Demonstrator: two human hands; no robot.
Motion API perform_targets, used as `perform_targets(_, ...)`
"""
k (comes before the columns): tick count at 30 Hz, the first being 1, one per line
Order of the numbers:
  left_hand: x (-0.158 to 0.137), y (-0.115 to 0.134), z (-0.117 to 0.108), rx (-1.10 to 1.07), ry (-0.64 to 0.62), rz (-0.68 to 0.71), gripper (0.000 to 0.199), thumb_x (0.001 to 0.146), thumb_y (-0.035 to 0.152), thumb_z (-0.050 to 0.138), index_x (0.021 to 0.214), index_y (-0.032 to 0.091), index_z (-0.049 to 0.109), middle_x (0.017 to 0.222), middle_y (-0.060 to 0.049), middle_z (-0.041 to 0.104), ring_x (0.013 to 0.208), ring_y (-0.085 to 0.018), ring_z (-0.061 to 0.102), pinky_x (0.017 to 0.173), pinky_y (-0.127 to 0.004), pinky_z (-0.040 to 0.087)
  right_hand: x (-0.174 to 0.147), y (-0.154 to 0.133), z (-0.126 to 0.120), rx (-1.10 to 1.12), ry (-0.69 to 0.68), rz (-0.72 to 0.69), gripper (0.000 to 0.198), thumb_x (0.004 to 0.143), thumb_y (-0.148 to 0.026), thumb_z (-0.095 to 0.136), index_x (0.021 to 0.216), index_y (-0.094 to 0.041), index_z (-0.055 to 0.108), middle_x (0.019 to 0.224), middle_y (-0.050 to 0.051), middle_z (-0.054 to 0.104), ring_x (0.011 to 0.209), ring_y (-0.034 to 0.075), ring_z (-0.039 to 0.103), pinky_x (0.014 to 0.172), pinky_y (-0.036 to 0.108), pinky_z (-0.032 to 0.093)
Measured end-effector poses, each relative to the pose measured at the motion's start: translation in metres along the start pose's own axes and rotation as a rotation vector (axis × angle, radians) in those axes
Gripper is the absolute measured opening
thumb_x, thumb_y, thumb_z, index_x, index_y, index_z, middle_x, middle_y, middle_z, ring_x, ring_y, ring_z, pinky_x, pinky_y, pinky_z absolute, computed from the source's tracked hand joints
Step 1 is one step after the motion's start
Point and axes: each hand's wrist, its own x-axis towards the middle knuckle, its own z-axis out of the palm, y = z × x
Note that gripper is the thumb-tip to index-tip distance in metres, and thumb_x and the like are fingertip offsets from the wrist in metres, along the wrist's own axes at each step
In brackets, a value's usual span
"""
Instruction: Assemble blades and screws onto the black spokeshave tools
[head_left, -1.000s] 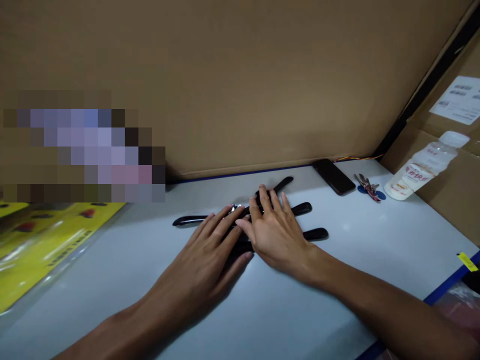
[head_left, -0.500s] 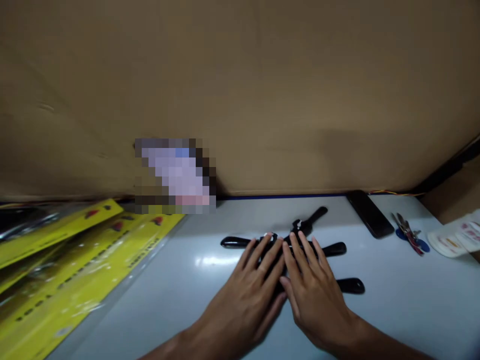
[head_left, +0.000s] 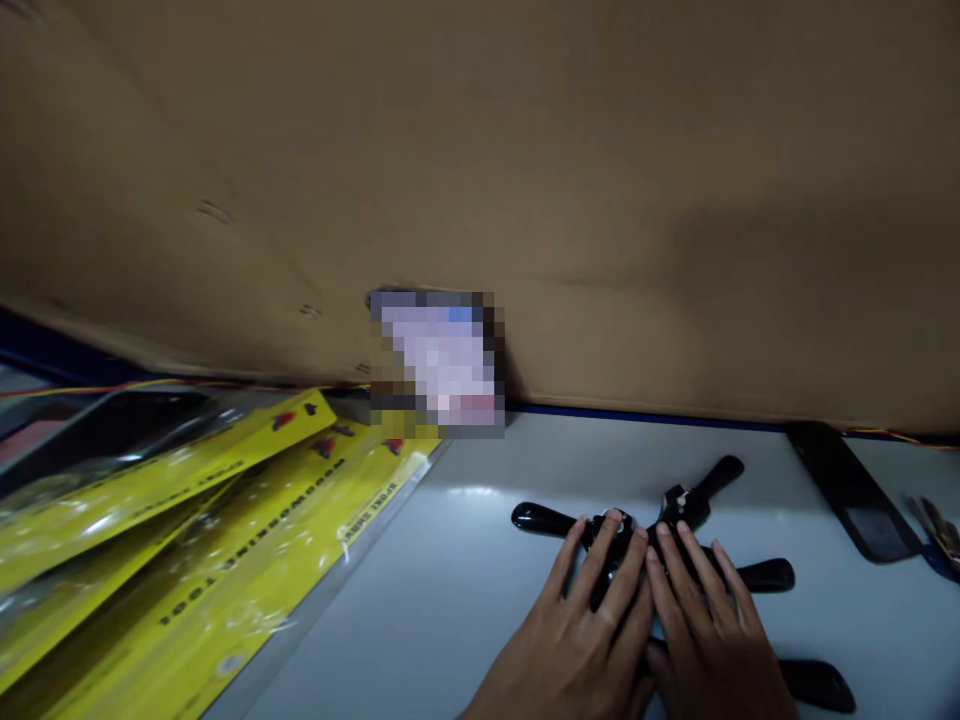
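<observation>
Several black spokeshaves lie in a loose cluster on the white tabletop: one has its handle (head_left: 544,519) pointing left, and another spokeshave (head_left: 720,480) slants up to the right. My left hand (head_left: 577,640) rests over the left part of the cluster, fingers stretched out. Beside it, my right hand (head_left: 709,630) lies palm down with straight fingers on the right part. Two more black handles (head_left: 769,575) stick out to the right from under that hand. My palms and fingers hide most of the tool bodies.
Yellow spokeshave packages in clear plastic (head_left: 300,540) overlap at the left. A pixelated phone-like object (head_left: 450,360) leans against the cardboard wall (head_left: 600,200). At the right lie a dark phone (head_left: 840,490) and keys (head_left: 934,525), partly cut off. Thin wires (head_left: 892,437) run along the wall's foot.
The view has turned left, so everything sits further right and slightly lower. My hands stay spread on the spokeshaves. The white container at the far right is out of view.
</observation>
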Motion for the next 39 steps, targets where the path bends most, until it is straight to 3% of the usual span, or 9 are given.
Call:
perform_targets(6, -0.002, 0.002, 0.001, 0.023, 0.044, -0.005, 0.058, 0.097, 0.042, 0.053, 0.146, 0.011, 0.051, 0.155, -0.016, 0.046, 0.146, -0.042, 0.034, 0.114, -0.057, 0.039, -0.002, 0.007, -0.006, -0.024, -0.036, -0.090, 0.048, 0.096, -0.028, 0.050, 0.140, -0.009, 0.056, 0.151, 0.017, 0.053, 0.147, 0.033, 0.036, 0.117, 0.052, 0.033)
perform_targets(12, -0.003, 0.001, -0.004, 0.021, 0.054, -0.007, 0.053, 0.098, 0.041, 0.052, 0.143, 0.012, 0.054, 0.154, -0.016, 0.047, 0.149, -0.041, 0.030, 0.116, -0.056, 0.038, 0.003, 0.002, -0.013, 0.010, -0.063, -0.062, 0.046, 0.097, -0.024, 0.048, 0.139, -0.009, 0.056, 0.146, 0.015, 0.058, 0.143, 0.031, 0.042, 0.120, 0.051, 0.028)
perform_targets(18, 0.001, 0.004, -0.012, -0.077, -0.059, -0.046, 0.054, 0.099, 0.039, 0.050, 0.147, 0.014, 0.050, 0.157, -0.014, 0.045, 0.150, -0.040, 0.028, 0.119, -0.060, 0.033, 0.004, -0.006, -0.010, 0.064, -0.009, 0.071, 0.047, 0.096, -0.019, 0.043, 0.140, -0.007, 0.054, 0.148, 0.017, 0.056, 0.147, 0.031, 0.038, 0.118, 0.054, 0.031)
perform_targets(25, 0.006, 0.007, -0.021, -0.209, -0.218, -0.211, 0.074, 0.095, 0.051, 0.055, 0.159, 0.022, 0.031, 0.168, -0.013, 0.023, 0.154, -0.047, 0.008, 0.116, -0.080, 0.011, 0.001, 0.005, -0.008, 0.090, 0.042, -0.016, 0.058, 0.095, -0.010, 0.046, 0.153, -0.006, 0.041, 0.153, 0.018, 0.050, 0.147, 0.032, 0.037, 0.117, 0.052, 0.035)
perform_targets(34, 0.008, 0.003, -0.016, -0.241, -0.140, -0.120, 0.079, 0.094, 0.043, 0.061, 0.161, 0.024, 0.023, 0.168, -0.015, 0.021, 0.155, -0.043, 0.012, 0.116, -0.077, 0.019, 0.002, 0.012, -0.003, 0.259, 0.079, 0.138, 0.058, 0.102, -0.018, 0.043, 0.159, -0.018, 0.032, 0.150, 0.012, 0.055, 0.146, 0.026, 0.041, 0.115, 0.052, 0.041)
perform_targets(39, 0.012, 0.001, -0.008, -0.303, -0.103, -0.090, 0.092, 0.093, 0.045, 0.062, 0.162, 0.011, 0.012, 0.167, -0.019, 0.021, 0.156, -0.037, 0.008, 0.123, -0.065, 0.018, 0.007, 0.017, 0.002, 0.228, -0.026, 0.133, 0.061, 0.105, -0.025, 0.042, 0.163, -0.020, 0.023, 0.159, 0.011, 0.044, 0.152, 0.026, 0.029, 0.119, 0.058, 0.034)
